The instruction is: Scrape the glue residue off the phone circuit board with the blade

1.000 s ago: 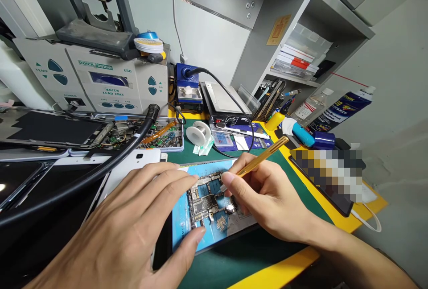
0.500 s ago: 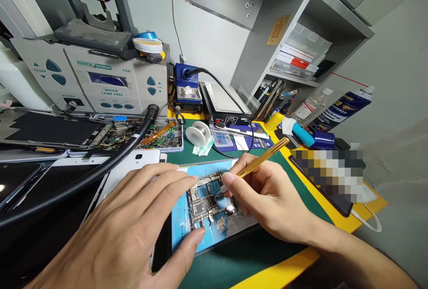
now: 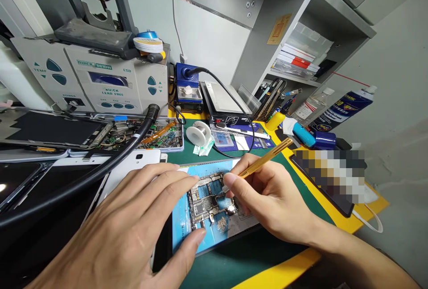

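A phone circuit board (image 3: pixel 204 205), rectangular with cut-out openings, lies on a blue and grey printed pad (image 3: pixel 182 231). My left hand (image 3: pixel 133 217) is spread at the pad's left side, its fingers stretched out. The index fingertip meets the board's upper left corner, and the thumb rests by the pad's lower edge. In a pen grip, my right hand (image 3: pixel 264 191) is closed on a slim gold-handled tool (image 3: pixel 267 157). That tool's tip points down at the board's right part, mostly hidden by the fingers. A small pale heap of bits (image 3: pixel 222 224) sits below the board.
A hot air station (image 3: pixel 117 81) stands at the back left, its black hose (image 3: pixel 133 146) crossing over phones at left. Behind the pad are a solder spool (image 3: pixel 197 134), a heating plate (image 3: pixel 227 101) and a white brush (image 3: pixel 245 131). A dark phone (image 3: pixel 321 184) lies at right.
The gold tool's rear end has shifted very slightly right, with my right hand still on it. My left hand stays in the same place.
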Tool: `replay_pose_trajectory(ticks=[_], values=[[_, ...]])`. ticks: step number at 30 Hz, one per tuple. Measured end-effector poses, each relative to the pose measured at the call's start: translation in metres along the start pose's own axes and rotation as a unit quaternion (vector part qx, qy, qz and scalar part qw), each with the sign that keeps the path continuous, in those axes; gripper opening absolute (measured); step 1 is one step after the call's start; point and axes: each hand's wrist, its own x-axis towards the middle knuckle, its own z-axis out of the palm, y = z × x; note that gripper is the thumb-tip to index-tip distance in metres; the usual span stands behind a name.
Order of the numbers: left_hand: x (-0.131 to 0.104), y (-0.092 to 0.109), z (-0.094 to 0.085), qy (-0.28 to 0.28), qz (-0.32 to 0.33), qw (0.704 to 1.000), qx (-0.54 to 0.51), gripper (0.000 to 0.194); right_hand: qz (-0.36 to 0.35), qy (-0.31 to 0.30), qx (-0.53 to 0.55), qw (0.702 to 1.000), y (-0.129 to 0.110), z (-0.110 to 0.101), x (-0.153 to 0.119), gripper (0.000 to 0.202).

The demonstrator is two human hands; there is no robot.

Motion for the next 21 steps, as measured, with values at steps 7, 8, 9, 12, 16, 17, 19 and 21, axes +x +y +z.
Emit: replay_pose_trajectory(ticks=[7, 8, 9, 12, 16, 17, 19, 21], values=[[0.0012, -0.002, 0.003, -0.005, -0.001, 1.0, -0.003, 0.041, 0.011, 0.001, -0.002, 1.0, 0.0008, -0.0004, -0.0019, 0.036], [0.001, -0.0024, 0.0029, -0.006, 0.003, 1.0, -0.004, 0.042, 0.012, 0.001, -0.003, 1.0, 0.0008, -0.0004, -0.002, 0.036], [0.0008, -0.0025, 0.0028, -0.008, 0.004, 1.0, -0.003, 0.042, 0.012, 0.001, -0.004, 1.0, 0.0006, -0.0003, -0.002, 0.036], [0.0013, -0.0022, 0.0019, -0.004, 0.002, 1.0, 0.005, 0.039, 0.017, 0.002, 0.005, 1.0, -0.0005, 0.0004, -0.0006, 0.037], [0.0023, -0.0014, 0.0016, -0.003, -0.003, 1.0, 0.016, 0.04, 0.021, 0.01, 0.04, 0.999, -0.0011, 0.0031, 0.0001, 0.038], [0.0023, -0.0014, 0.0019, -0.001, -0.004, 1.0, 0.018, 0.04, 0.016, 0.013, 0.041, 0.999, -0.0008, 0.0039, -0.0006, 0.038], [0.0021, -0.0015, 0.0027, 0.0, -0.006, 1.0, 0.019, 0.041, 0.001, 0.017, 0.035, 0.999, 0.0003, 0.0052, -0.0029, 0.037], [0.002, -0.0012, 0.0031, 0.0, -0.01, 1.0, 0.018, 0.041, -0.024, 0.018, 0.024, 0.999, 0.0013, 0.006, -0.0054, 0.034]])
